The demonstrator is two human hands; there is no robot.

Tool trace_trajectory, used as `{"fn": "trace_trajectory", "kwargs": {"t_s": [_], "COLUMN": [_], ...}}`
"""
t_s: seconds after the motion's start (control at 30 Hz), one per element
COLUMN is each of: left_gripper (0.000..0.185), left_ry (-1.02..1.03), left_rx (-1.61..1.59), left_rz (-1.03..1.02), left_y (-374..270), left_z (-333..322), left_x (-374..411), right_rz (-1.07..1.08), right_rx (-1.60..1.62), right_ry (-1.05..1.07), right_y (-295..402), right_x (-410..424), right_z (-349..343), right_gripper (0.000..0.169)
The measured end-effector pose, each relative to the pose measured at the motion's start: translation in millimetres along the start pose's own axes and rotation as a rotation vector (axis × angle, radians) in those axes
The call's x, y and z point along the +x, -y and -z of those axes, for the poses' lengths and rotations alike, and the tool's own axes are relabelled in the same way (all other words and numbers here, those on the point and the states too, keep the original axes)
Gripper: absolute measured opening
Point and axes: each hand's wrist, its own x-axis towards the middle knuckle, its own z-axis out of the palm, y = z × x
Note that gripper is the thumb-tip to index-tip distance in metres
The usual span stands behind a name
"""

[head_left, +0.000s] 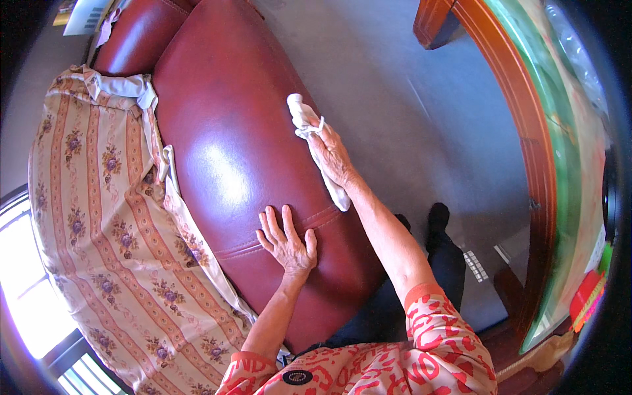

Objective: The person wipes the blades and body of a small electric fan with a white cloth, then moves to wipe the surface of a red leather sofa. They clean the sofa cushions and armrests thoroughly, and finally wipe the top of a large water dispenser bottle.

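Before me stretches a dark red leather sofa seat (pixel 237 108) with a stitched seam across it. My right hand (pixel 332 150) presses a white cloth (pixel 301 111) against the seat's front edge, and the cloth trails down past my wrist. Flat on the leather beside the seam lies my left hand (pixel 290 244), fingers spread, with nothing in it. To the left, a striped floral fabric cover (pixel 113 212) with a white border lies bunched along the back of the seat.
A wooden table (pixel 523 133) with a green marbled top edge curves along the right. Grey floor (pixel 395 113) lies between sofa and table, with a small white gridded item (pixel 475 266) on it. A bright window (pixel 34 281) stands at the lower left.
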Motion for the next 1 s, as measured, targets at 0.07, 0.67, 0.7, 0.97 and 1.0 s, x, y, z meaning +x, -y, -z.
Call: {"fn": "trace_trajectory", "kwargs": {"t_s": [0.07,0.67,0.7,0.97,1.0], "left_gripper": [0.07,0.056,0.053,0.028,0.027], "left_ry": [0.003,-0.124,-0.177,0.268,0.277], "left_rx": [0.009,-0.254,-0.396,-1.737,-1.758], "left_rz": [0.002,-0.049,-0.1,0.472,0.395], "left_y": [-1.9,-4.9,-11.9,-10.0,-15.5], "left_z": [1.3,25.4,25.7,32.2,25.8], "left_x": [-1.2,-8.9,-16.2,-63.3,-63.4], "right_rz": [-0.086,-0.232,-0.083,-0.035,-0.15], "right_rx": [-0.097,-0.503,-0.403,-0.144,-0.029], "right_ry": [-0.026,-0.207,-0.248,-0.063,-0.039], "right_y": [3.0,75.3,60.6,132.9,121.3], "right_x": [-22.9,-219.2,-219.6,-191.5,-198.3], "right_z": [3.3,17.6,17.7,5.9,16.6], "right_gripper": [0.037,0.017,0.019,0.029,0.034]}}
